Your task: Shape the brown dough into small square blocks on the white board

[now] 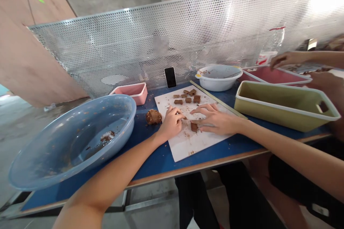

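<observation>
My left hand point(172, 123) is over the white board point(185, 148), its fingers pinched together around what looks like a small bit of brown clay point(185, 117). Spread out over the board, my right hand point(216, 120) has its fingers apart. One of its fingertips touches a small brown clay block point(194, 127) that stands on the board. Farther back on the same board lie several shaped clay pieces point(188, 100), with crumbs scattered among them. Just left of my left hand, a rough lump of clay point(153, 117) rests on the blue table point(150, 161).
At left stands a large blue basin point(129, 114) with brown residue; behind it is a pink box point(139, 94). A phone point(170, 77) leans on the perforated metal screen point(134, 43). To the right are a white basin point(219, 84), a strip point(217, 100), a green box point(279, 111) and another person's hand point(286, 59).
</observation>
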Available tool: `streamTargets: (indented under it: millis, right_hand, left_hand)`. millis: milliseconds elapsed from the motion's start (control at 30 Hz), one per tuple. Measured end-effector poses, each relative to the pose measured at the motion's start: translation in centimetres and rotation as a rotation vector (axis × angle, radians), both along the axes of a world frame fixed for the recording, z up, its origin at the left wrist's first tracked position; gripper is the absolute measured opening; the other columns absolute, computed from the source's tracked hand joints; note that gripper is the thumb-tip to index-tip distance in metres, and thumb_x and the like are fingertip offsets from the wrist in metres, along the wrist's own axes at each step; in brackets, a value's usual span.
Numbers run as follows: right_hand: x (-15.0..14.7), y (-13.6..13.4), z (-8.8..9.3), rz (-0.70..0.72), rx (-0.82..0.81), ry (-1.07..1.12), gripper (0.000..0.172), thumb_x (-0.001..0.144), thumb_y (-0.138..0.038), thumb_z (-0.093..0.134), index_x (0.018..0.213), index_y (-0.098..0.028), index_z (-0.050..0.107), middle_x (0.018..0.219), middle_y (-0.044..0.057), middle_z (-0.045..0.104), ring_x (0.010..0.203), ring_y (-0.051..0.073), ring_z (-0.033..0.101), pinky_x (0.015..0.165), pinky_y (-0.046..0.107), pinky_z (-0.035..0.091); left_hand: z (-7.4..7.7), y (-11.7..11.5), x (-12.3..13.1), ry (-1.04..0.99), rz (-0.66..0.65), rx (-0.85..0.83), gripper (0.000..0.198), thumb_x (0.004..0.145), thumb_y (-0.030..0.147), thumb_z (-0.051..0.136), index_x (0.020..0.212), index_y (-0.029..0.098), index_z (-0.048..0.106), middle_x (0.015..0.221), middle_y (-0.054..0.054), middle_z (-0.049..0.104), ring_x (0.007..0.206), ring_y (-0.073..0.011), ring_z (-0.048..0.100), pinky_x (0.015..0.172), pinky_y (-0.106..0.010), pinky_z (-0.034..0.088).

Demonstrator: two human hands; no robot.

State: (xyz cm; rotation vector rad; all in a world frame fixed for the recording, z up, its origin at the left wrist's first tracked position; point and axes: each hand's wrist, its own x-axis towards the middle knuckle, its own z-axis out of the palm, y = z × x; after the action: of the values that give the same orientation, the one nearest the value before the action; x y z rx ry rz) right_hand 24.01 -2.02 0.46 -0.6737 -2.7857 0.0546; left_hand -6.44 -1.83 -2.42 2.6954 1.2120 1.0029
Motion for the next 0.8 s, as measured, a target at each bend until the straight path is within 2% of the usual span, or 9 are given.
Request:
streamTargets:
  millis: [133, 267, 433, 533, 700, 800]
  right_hand:
    - [-0.04, -0.13, -0.52, 0.031, -0.008, 0.036, 0.046, 0.12, -0.057, 0.049, 0.154, -0.045, 0.077, 0.176, 0.008, 0.054, 0.157, 0.042, 0.043, 0.121, 0.067, 0.04]
    - [0.04, -0.6, -0.81, -0.047, -0.02, 0.068, 0.049, 0.121, -0.057, 0.045, 0.161, -0.046, 0.071, 0.176, 0.008, 0.054, 0.156, 0.043, 0.043, 0.122, 0.069, 0.036]
    - [-0.12, -0.69, -0.78, 0.056, -0.06, 0.045, 0.048, 0.121, -0.057, 0.046, 0.159, -0.046, 0.072, 0.174, 0.008, 0.056, 0.152, 0.042, 0.046, 0.122, 0.068, 0.038]
    - [-0.21, -0.72, -0.84, -0.066, -0.06, 0.083, 0.05, 0.121, -0.057, 0.043, 0.162, -0.046, 0.07, 0.174, 0.01, 0.054, 0.152, 0.044, 0.044, 0.121, 0.072, 0.039]
    - [-0.16, -0.73, -1.06, -0.001, -0.104, 0.06, 0.048, 0.121, -0.059, 0.044, 0.159, -0.048, 0.072, 0.178, 0.006, 0.049, 0.154, 0.043, 0.041, 0.125, 0.073, 0.036]
    - [-0.19, -0.66, -1.11, -0.101, -0.12, 0.09, 0.051, 0.121, -0.061, 0.041, 0.162, -0.05, 0.069, 0.176, 0.007, 0.051, 0.151, 0.045, 0.042, 0.123, 0.075, 0.038]
  left_hand:
    - [0.16, -0.1, -0.02, 0.003, -0.007, -0.003, 0.045, 0.09, -0.004, 0.05, 0.103, 0.02, 0.087, 0.11, -0.011, 0.071, 0.115, -0.0303, 0.058, 0.106, -0.052, 0.058]
    - [0.23, -0.16, -0.01, 0.0, 0.015, -0.027, 0.046, 0.089, -0.004, 0.051, 0.104, 0.021, 0.087, 0.109, -0.011, 0.07, 0.115, -0.0303, 0.058, 0.104, -0.05, 0.058]
    - [0.18, -0.16, -0.02, 0.009, 0.033, -0.045, 0.046, 0.09, -0.004, 0.052, 0.104, 0.022, 0.088, 0.108, -0.01, 0.069, 0.115, -0.03, 0.058, 0.104, -0.049, 0.057]
    - [0.12, -0.11, -0.08, 0.025, 0.03, -0.037, 0.046, 0.09, -0.005, 0.052, 0.103, 0.022, 0.087, 0.107, -0.01, 0.068, 0.114, -0.0299, 0.058, 0.102, -0.048, 0.057]
    - [0.12, -0.09, -0.12, 0.02, 0.025, -0.025, 0.045, 0.09, -0.006, 0.053, 0.104, 0.021, 0.087, 0.108, -0.009, 0.069, 0.113, -0.0294, 0.058, 0.101, -0.046, 0.058]
    - [0.24, -0.16, -0.11, 0.019, 0.026, -0.028, 0.046, 0.089, -0.007, 0.053, 0.103, 0.021, 0.087, 0.107, -0.009, 0.069, 0.112, -0.0293, 0.058, 0.101, -0.047, 0.058]
